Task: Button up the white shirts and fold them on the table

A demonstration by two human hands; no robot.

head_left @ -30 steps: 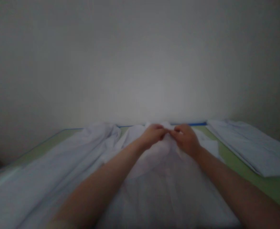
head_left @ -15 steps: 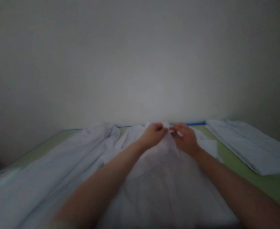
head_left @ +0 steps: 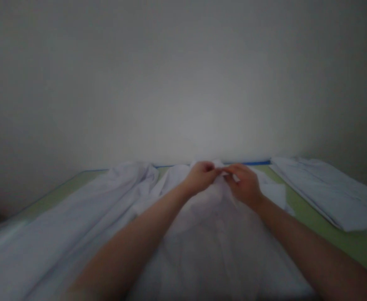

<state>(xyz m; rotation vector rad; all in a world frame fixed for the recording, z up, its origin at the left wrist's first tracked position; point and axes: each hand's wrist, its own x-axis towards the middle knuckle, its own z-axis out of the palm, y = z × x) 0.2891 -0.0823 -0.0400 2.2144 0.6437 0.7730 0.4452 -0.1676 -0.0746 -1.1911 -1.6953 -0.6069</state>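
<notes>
Both your hands are out in front of you at the far end of the middle white cloth (head_left: 208,246), close to the back edge of the surface (head_left: 342,246). Your left hand (head_left: 202,176) has thumb and fingers brought together on that far end, pinching a bit of the fabric. Your right hand (head_left: 242,184) comes in from the other side, its fingers bent and their tips at the same spot, almost meeting those of your left hand; its thumb sits lower, just apart from the index finger. The view is dim and blurred there, so you cannot tell whether the right fingers grip fabric or only touch it.

From your fingertips the cloth spreads back toward you, filling the space between your forearms and running beneath both of them. Some creased white fabric also lies just beyond your hands, and a flat white piece shows to the right of your right wrist; whether these belong to the same cloth is unclear.

On your left, a long, rumpled white cloth (head_left: 61,225) stretches from the back edge toward you. Well to the right of your right hand lies a folded white cloth (head_left: 330,194), with green surface showing beside it.
</notes>
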